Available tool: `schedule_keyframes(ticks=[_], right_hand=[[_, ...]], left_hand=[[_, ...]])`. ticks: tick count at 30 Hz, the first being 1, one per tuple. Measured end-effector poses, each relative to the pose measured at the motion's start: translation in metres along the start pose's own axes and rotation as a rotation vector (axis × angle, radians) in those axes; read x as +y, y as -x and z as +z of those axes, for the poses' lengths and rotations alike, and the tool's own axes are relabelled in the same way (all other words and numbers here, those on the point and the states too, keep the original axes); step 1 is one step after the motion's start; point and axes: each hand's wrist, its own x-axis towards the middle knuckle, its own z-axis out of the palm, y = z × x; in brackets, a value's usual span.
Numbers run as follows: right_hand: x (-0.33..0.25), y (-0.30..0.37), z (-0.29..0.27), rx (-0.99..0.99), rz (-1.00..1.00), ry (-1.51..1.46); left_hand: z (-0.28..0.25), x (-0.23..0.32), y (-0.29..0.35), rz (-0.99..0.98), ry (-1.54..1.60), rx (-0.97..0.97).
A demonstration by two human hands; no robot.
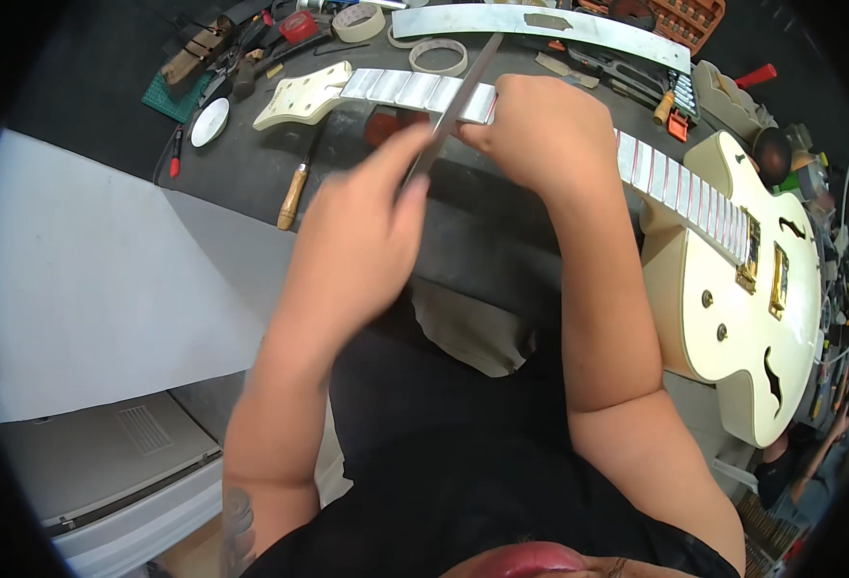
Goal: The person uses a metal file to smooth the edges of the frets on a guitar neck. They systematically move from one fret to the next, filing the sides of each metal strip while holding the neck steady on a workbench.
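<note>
The guitar (pixel 732 289), a cream hollow-body with gold pickups and dark f-shaped holes, lies flat on a dark workbench (pixel 463 231) in front of the person, its body to the right and its neck running left across the bench to the cream headstock (pixel 299 96). Strips of pale tape cover the fingerboard between the frets along the whole neck (pixel 415 91).

Nearest the camera, the left hand (pixel 362 236) reaches forward and pinches the near end of a long, thin metal file (pixel 458 101) between thumb and fingers; the grip is closed on the tool. The file slants up and away, crossing the taped neck. Just beyond, the right hand (pixel 540 130) rests on top of the neck, fingers curled down over it and touching the file where it crosses; it looks closed over the neck, though the fingertips are hidden.

To the left lies a large white sheet (pixel 97 289), and on the bench beside it a wooden-handled tool (pixel 292 197). Farther back sit two rolls of tape (pixel 439 56), a long curved metal strip (pixel 559 24), a small round white dish (pixel 210 122), a green cutting mat (pixel 169 96) and scattered hand tools. At the far right edge, clutter crowds past the guitar's body, too small to tell apart.
</note>
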Motion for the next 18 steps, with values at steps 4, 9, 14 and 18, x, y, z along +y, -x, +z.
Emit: schedule_keyframes(ticks=[4,9,14,18], right_hand=[[-0.008,0.003,-0.002,-0.03,0.013,0.007],[0.006,0.002,0.0,-0.031,0.051,0.059],[0.0,-0.001,-0.002,-0.051,0.046,0.044],[-0.006,0.0,0.005,-0.009,-0.011,0.05]], left_hand=[[0.012,-0.003,-0.042,-0.023,0.057,-0.025],[-0.012,-0.007,0.081,-0.063,0.135,-0.046],[-0.008,-0.005,0.048,-0.005,0.079,-0.017],[0.023,-0.011,-0.054,0.121,0.011,0.107]])
